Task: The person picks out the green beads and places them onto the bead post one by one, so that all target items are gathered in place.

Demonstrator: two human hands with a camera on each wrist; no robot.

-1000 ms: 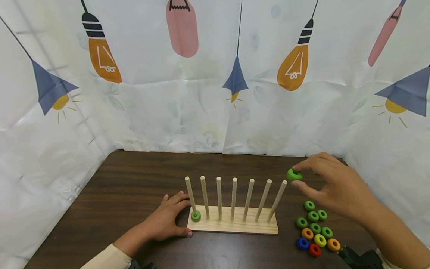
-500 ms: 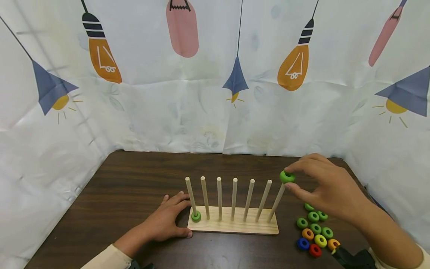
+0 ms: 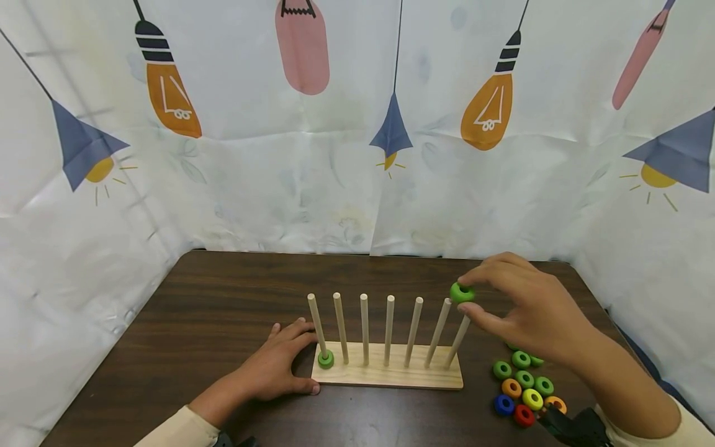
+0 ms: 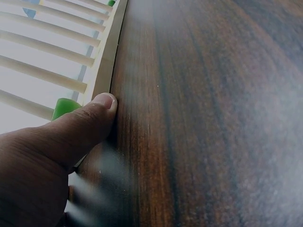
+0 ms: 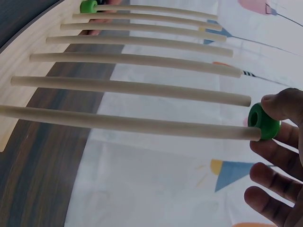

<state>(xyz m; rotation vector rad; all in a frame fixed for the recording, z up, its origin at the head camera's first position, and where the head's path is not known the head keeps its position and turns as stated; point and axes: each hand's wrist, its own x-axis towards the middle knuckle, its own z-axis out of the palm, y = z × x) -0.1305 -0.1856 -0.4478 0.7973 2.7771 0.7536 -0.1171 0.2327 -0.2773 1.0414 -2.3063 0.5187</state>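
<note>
A pale wooden peg rack (image 3: 391, 375) with a row of upright pegs stands on the table. One green ring (image 3: 326, 359) sits at the foot of its leftmost peg. My left hand (image 3: 276, 363) grips the rack's left end, its thumb (image 4: 97, 111) against the front edge and its fingers toward the back. Between thumb and forefinger, my right hand (image 3: 527, 310) pinches another green ring (image 3: 462, 292), level with the tops of the two rightmost pegs. In the right wrist view, that ring (image 5: 270, 124) overlaps the tip of the nearest peg (image 5: 189, 129).
Right of the rack lies a loose group of rings: several green (image 3: 524, 379), a yellow (image 3: 532, 399), a blue (image 3: 504, 405), a red (image 3: 524, 415) and two orange (image 3: 511, 388). My right forearm passes over part of them. A printed white curtain (image 3: 313, 186) hangs behind the dark table (image 3: 234, 298).
My right hand has moved left with the green ring, from right of the rack to over its two rightmost peg tops. My left hand and the rack have stayed put.
</note>
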